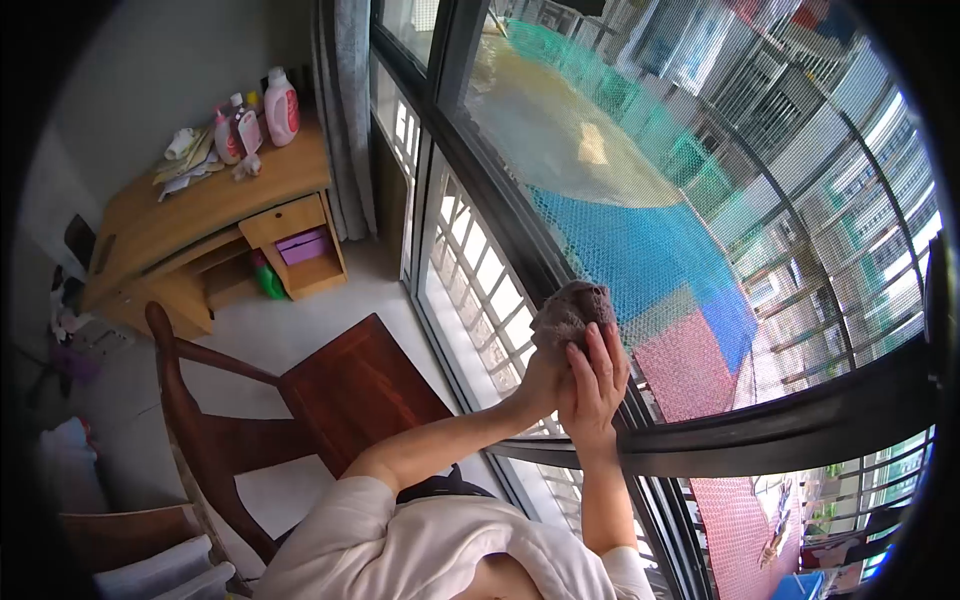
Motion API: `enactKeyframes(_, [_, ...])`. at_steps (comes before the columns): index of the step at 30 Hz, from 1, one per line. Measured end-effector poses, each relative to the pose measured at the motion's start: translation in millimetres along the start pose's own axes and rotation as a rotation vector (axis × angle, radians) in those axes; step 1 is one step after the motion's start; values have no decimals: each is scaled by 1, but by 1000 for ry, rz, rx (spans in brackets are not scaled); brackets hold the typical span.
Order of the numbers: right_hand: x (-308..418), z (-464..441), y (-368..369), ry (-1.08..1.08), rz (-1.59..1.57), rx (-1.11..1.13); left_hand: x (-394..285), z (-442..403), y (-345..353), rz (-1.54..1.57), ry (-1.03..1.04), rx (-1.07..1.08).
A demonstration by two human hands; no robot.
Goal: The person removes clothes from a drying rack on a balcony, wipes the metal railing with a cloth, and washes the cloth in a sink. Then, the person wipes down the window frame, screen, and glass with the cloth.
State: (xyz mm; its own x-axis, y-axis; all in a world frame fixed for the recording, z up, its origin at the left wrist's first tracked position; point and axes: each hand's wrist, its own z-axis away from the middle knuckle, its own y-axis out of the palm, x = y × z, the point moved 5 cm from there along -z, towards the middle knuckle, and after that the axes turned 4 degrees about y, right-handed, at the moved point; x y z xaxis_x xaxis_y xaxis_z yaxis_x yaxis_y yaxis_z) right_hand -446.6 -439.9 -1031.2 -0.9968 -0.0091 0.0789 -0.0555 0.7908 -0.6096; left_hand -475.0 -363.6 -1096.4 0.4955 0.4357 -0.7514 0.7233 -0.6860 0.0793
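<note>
A bunched brown-grey cloth (578, 312) is held up in front of the dark window frame (520, 220). My left hand (546, 372) reaches in from the left and grips the cloth from below, its fingers mostly hidden by the cloth and my other hand. Against the cloth's near side, my right hand (594, 385) presses with its fingers bent over the fabric. Both hands are close together, wrists nearly touching. Whether the cloth touches the frame or the mesh screen (630, 250) I cannot tell.
A reddish wooden chair (365, 395) stands left of my body. Behind it is a wooden desk (200, 230) bearing a pink bottle (281, 108), other bottles and papers. A grey curtain (345, 120) hangs beside the window. A dark horizontal rail (760, 425) crosses at the right.
</note>
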Motion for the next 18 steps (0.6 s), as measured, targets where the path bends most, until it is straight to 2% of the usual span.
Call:
enactKeyframes(2, [7, -2, -15, -8, -28, -80, 2, 8, 11, 115, -60, -3])
enactKeyframes(4, [14, -11, -30, -52, 10, -15, 9, 12, 22, 239, -109, 5])
enactKeyframes(7, [25, -28, -60, -27, 32, -54, -2, -2, 35, 473, -95, 179])
enactKeyframes(8, [26, -31, -72, -19, 16, -92, -22, -15, 35, 456, -16, 269])
enactKeyframes(10, [32, -38, -99, -63, 80, -219, -69, -46, 27, 3, 437, 360])
enactKeyframes(11, [32, -38, -109, -66, 170, -258, -87, -60, 30, -111, 584, 371])
enactKeyframes(14, [25, -46, -131, -59, 360, -395, -119, -92, 70, -150, 728, 433])
enactKeyframes(15, [15, -51, -131, -10, 353, -443, -125, -108, 75, 49, 639, 517])
enactKeyframes(17, [7, -70, -133, 71, 467, -352, -143, -151, 78, 437, 455, 697])
enactKeyframes(18, [2, -77, -134, 121, 521, -312, -141, -159, 80, 231, 612, 633])
